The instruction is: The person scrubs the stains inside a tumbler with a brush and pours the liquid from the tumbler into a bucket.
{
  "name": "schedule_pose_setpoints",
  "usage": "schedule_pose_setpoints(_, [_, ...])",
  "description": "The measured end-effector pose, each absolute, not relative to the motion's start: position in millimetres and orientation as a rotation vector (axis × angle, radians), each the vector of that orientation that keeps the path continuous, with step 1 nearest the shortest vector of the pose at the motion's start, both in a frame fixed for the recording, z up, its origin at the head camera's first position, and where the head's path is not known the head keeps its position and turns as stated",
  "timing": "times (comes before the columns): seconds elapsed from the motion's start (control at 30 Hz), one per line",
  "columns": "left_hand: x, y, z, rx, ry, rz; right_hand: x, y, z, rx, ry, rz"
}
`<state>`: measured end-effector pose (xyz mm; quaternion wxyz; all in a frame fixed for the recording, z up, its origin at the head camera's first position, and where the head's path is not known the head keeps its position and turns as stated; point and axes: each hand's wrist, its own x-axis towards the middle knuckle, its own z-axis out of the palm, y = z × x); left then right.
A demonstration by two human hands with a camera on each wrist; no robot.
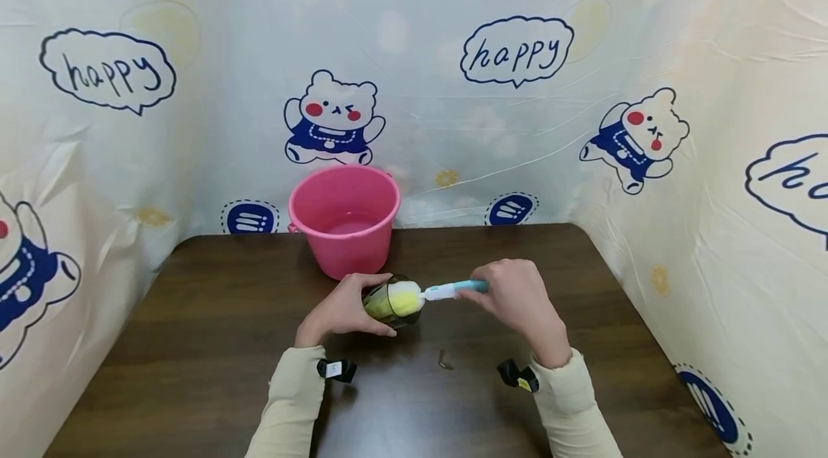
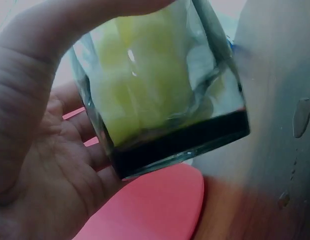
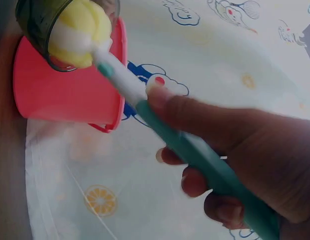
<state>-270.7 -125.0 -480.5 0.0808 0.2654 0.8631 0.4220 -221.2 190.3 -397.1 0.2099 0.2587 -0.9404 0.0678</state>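
My left hand (image 1: 346, 308) grips a dark tinted drinking glass (image 1: 380, 305) that lies tilted above the table, its mouth toward the right. Inside the glass is the yellow and white sponge head (image 1: 404, 298) of a bottle brush. In the left wrist view the yellow sponge (image 2: 145, 75) fills much of the glass, above its thick base (image 2: 184, 142). My right hand (image 1: 517, 298) holds the brush by its white and teal handle (image 1: 446, 291). Thumb and fingers wrap the teal part (image 3: 194, 157) in the right wrist view.
A pink bucket (image 1: 345, 246) stands at the back of the brown wooden table (image 1: 213, 343), just behind the glass. A small wet spot (image 1: 444, 359) lies on the tabletop between the forearms. Printed cloth (image 1: 427, 26) hangs around the back and sides.
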Motion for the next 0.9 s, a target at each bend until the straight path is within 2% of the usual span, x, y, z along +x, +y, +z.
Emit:
schedule_pose_setpoints(0.4, [-270.4, -132.3, -485.7, 0.772, 2.58, 1.262, -225.6, 190.2, -404.3, 0.777, -2.555, 0.21])
schedule_pose_setpoints(0.9, [-271.5, -129.4, -487.4, 0.75, 2.573, 1.344, -223.8, 191.0, -399.3, 0.686, -2.659, 0.236])
